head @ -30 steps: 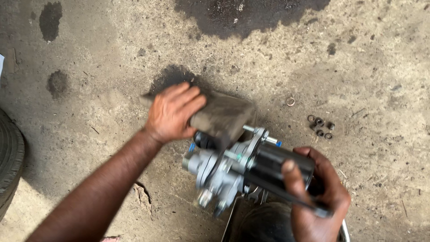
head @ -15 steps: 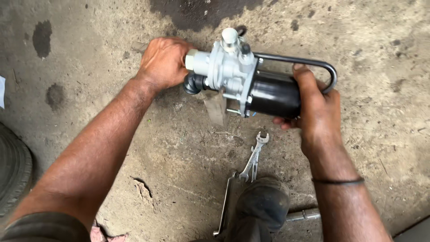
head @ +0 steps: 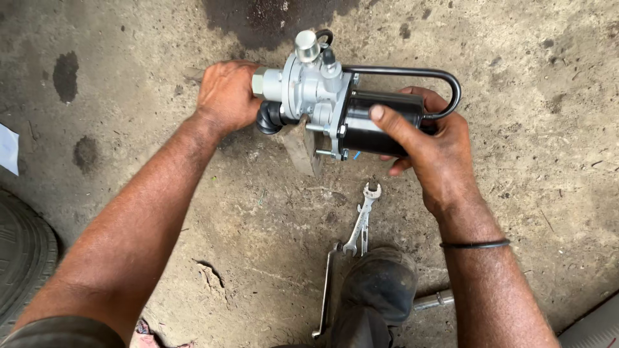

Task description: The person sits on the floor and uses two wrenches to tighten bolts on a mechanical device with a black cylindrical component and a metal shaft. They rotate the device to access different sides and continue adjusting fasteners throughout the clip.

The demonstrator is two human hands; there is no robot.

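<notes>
A brake servo unit [head: 335,106] with a silver cast valve end, a black cylinder and a bent black pipe is held level above a stained concrete floor. My left hand [head: 225,93] grips the silver left end of the unit. Around the black cylinder [head: 387,122] wraps my right hand [head: 432,151], thumb on top. A flat stone or wood block [head: 303,148] lies on the floor just under the unit.
Two spanners [head: 361,219] lie on the floor below the unit, beside my dark shoe [head: 380,283]. A metal bar [head: 325,290] and a chrome rod [head: 435,299] lie near the shoe. A tyre [head: 22,264] sits at the left edge. Oil stains [head: 258,19] mark the concrete.
The unit has been lifted and turned from tilted low near my shoe to level and farther out. My left hand moved from the block onto the unit's silver end.
</notes>
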